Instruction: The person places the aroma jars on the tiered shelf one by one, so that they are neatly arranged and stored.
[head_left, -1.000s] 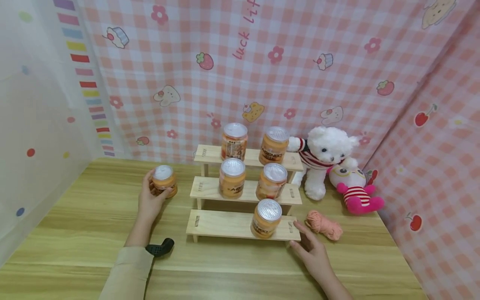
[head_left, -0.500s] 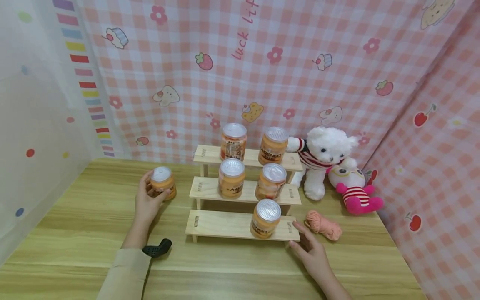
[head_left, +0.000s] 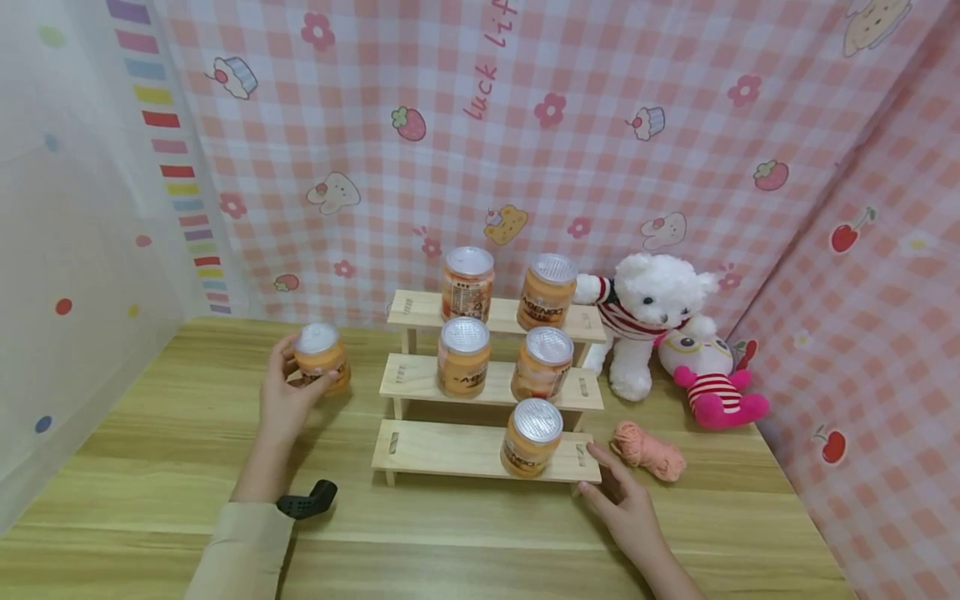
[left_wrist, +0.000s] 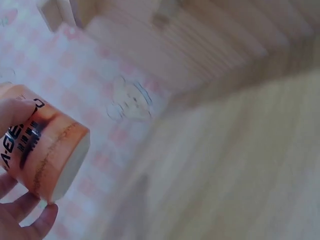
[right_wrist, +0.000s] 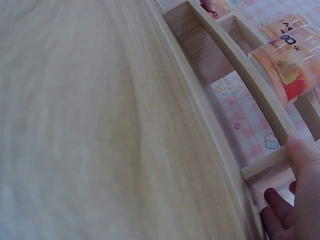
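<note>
To the left of the wooden tiered shelf (head_left: 450, 450), my left hand (head_left: 285, 392) holds an orange-labelled jar (head_left: 324, 367) with a silvery lid. Thumb and fingers are around its sides, and the left wrist view shows the pale base of the held jar (left_wrist: 55, 155) clear of the table. My right hand (head_left: 626, 508) touches the right end of the lowest tier. In the right wrist view the thumb (right_wrist: 302, 152) lies on the board's front corner, with the other fingers beside the leg. One similar jar (head_left: 532, 437) stands on that tier, toward its right end.
Two jars stand on the middle tier (head_left: 393, 375) and two on the top tier (head_left: 405, 307). A pink yarn skein (head_left: 648, 450) lies right of the shelf. Behind it sit a white plush bear (head_left: 652, 308) and a pink plush toy (head_left: 708, 379). A checked curtain (head_left: 375, 167) hangs behind.
My left hand has shifted slightly left with the jar, which now tilts a little. The right hand stays at the shelf's end, and the jars on the shelf have not moved.
</note>
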